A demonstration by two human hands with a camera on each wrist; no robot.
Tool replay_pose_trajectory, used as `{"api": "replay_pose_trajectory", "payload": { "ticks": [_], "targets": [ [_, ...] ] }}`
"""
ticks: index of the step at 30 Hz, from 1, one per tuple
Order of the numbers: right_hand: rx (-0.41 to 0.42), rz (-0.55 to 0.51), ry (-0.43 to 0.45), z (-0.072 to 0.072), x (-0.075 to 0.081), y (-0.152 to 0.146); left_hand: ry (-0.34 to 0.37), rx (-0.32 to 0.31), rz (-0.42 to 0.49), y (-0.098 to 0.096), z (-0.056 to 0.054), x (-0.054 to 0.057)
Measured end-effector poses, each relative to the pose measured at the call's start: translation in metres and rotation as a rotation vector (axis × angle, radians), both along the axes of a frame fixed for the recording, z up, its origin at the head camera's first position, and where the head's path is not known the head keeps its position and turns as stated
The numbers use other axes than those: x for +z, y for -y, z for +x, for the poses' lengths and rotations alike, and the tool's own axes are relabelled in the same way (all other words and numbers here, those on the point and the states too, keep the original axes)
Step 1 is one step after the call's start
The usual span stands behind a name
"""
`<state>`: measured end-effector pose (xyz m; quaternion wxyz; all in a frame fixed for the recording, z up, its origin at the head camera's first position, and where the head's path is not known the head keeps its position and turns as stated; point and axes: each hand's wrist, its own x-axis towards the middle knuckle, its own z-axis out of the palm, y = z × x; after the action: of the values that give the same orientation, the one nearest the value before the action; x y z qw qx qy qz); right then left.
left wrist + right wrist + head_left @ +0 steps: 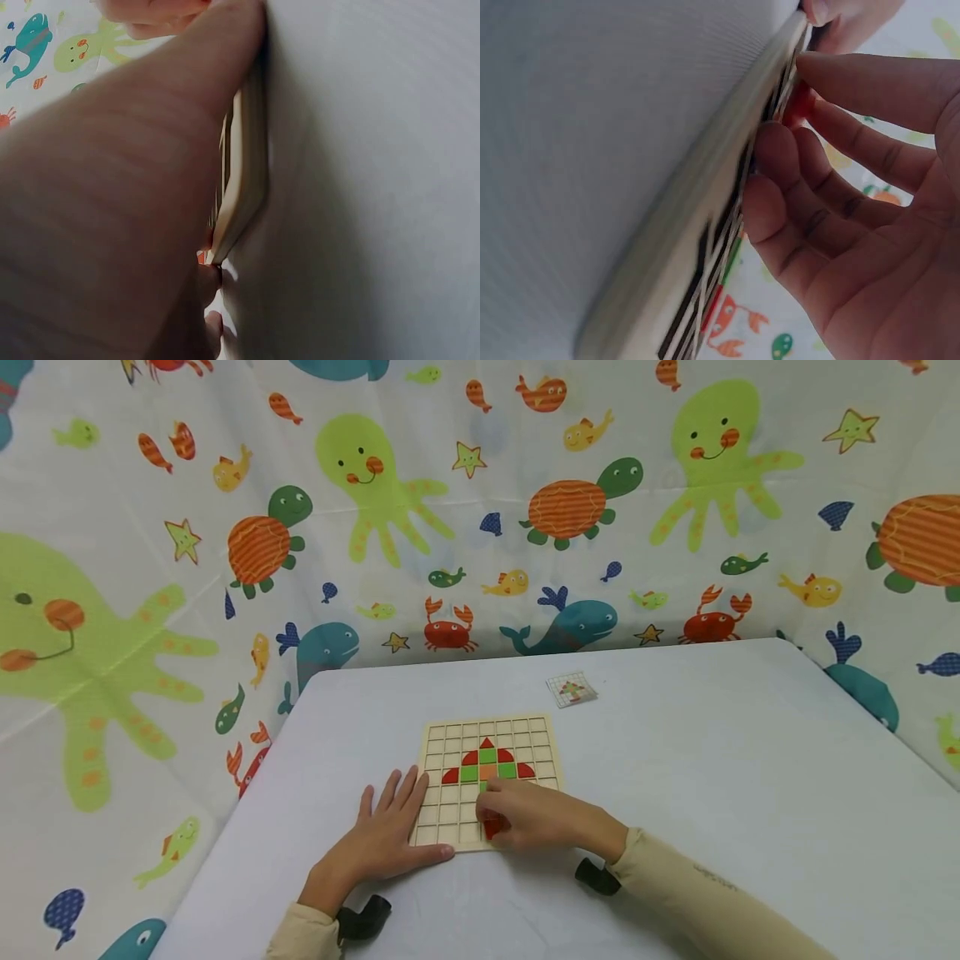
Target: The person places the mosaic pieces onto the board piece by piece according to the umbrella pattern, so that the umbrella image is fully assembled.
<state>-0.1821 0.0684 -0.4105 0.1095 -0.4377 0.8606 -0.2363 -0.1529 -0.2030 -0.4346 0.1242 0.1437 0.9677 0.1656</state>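
Note:
A square wooden grid board [448, 814] lies on the table, with red, green and orange tiles set in its cells. Red pieces with curved sides flank the green tiles [487, 756], and a red triangle [487, 743] tops the pattern. My left hand [386, 839] steadies the board's left front corner, fingers spread along the left edge and thumb along the front edge. Over the lower right part of the board, my right hand [536, 814] pinches a red tile [800, 105] between thumb and forefinger, close against the grid. The hand hides several cells.
A small card [572, 689] showing a similar coloured pattern on a grid lies behind the board. The white table [712, 760] extends to both sides. A curtain [480, 527] printed with sea animals hangs behind and beside it.

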Motion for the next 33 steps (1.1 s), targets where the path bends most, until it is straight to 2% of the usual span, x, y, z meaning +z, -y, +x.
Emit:
{"api": "replay_pose_trajectory", "payload": {
  "ticks": [11,24,33],
  "targets": [
    [-0.015,-0.001,-0.013,0.0,-0.0024,0.0038,-0.002,-0.015,-0.003,0.0026,-0.0016,0.0045],
    [-0.037,0.003,0.004,0.0003,-0.002,0.0044,0.0,-0.011,-0.01,0.0042,-0.0027,-0.0009],
    [-0.017,-0.019,-0.067,-0.0001,-0.0052,0.0063,0.003,-0.016,0.006,0.0041,-0.0018,0.0023]
  ]
}}
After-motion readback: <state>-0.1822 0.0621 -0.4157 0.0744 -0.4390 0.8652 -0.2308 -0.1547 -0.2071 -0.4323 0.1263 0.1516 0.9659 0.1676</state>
